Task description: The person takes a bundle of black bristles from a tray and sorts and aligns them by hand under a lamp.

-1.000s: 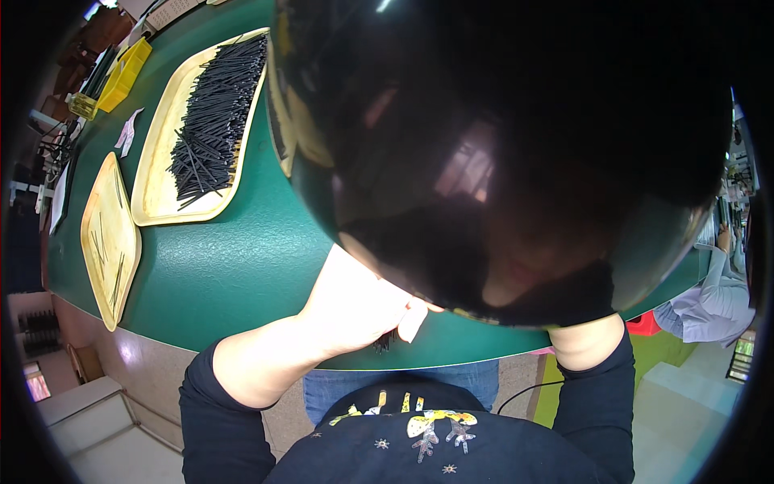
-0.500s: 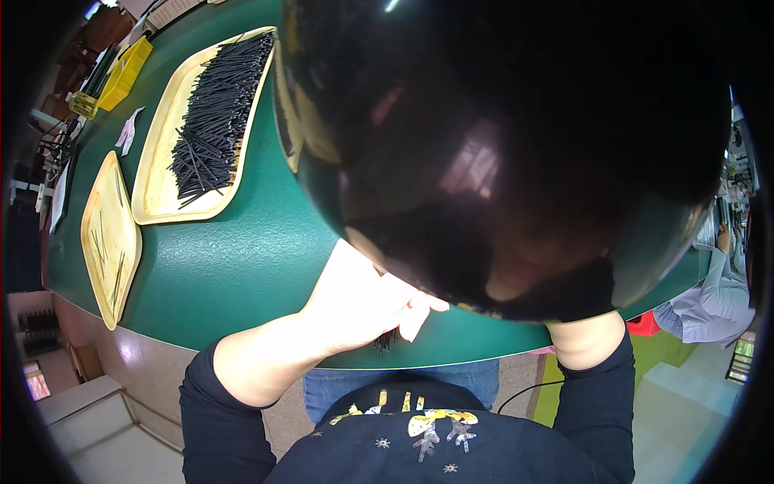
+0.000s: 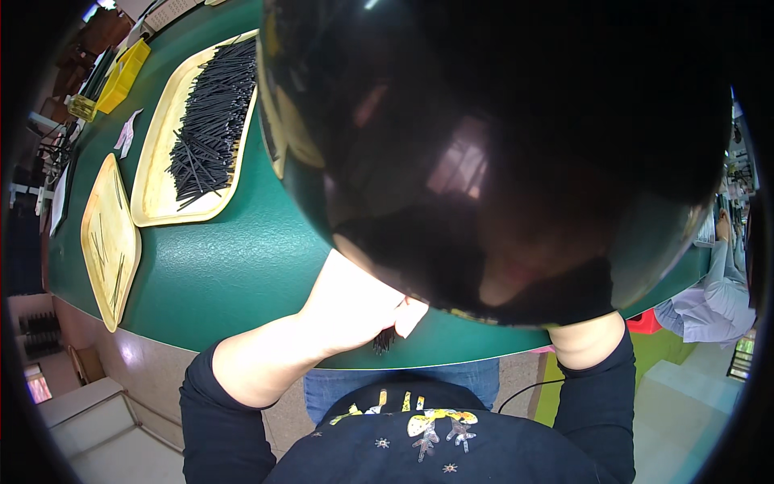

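My left hand [image 3: 355, 302] is closed over the near part of the green table, its fingers curled with the thumb side turned inward. Below its fingers the ends of a bundle of thin black sticks [image 3: 384, 340] stick out. Strong light bleaches the hand, and its far side is covered by a large glossy black dome [image 3: 516, 177]. My right forearm [image 3: 592, 343] reaches in under that dome, which hides the hand and whatever it may hold.
A cream tray [image 3: 153, 181] at the left bears a heap of thin black sticks [image 3: 211, 121]. Beside it lies a smaller cream tray [image 3: 101, 198] with a few loose sticks. Farther off are a paper scrap [image 3: 127, 133] and a yellow bin [image 3: 123, 77]. Another person [image 3: 709, 298] sits at the far right.
The black dome has shifted slightly left in the picture. My left hand has turned a little, its fingers drawn in closer, and more of the stick bundle shows below it.
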Demonstrator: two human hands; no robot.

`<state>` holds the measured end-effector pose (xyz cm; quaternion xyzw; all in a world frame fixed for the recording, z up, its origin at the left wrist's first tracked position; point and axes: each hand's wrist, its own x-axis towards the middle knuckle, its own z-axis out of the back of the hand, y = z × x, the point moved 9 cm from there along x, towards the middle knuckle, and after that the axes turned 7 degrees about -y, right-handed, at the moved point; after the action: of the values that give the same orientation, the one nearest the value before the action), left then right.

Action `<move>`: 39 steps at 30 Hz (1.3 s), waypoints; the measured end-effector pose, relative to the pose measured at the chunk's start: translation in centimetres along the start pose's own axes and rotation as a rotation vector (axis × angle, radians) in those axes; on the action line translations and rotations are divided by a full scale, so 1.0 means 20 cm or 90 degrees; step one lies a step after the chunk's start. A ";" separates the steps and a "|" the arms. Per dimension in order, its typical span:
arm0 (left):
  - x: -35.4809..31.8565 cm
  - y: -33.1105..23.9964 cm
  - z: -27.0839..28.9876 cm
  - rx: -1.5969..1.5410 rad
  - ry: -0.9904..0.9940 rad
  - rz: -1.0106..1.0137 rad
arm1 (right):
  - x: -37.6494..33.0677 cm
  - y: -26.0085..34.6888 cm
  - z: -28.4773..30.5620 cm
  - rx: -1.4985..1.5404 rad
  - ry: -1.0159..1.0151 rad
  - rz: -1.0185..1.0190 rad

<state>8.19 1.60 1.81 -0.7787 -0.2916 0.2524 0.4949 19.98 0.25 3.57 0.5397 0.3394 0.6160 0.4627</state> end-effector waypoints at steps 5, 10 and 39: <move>-0.01 0.02 0.04 -0.040 -0.055 0.002 | -0.03 -0.11 0.01 0.292 -0.132 -0.024; -0.01 0.03 0.01 0.050 0.017 0.054 | -0.03 -0.11 -0.02 0.214 0.020 0.024; -0.03 0.05 0.04 0.082 -0.096 0.086 | -0.04 -0.10 0.05 0.267 -0.073 0.026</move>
<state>7.46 1.32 0.71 -0.7420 -0.2585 0.3612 0.5021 21.31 0.04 1.67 0.6652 0.4224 0.5090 0.3464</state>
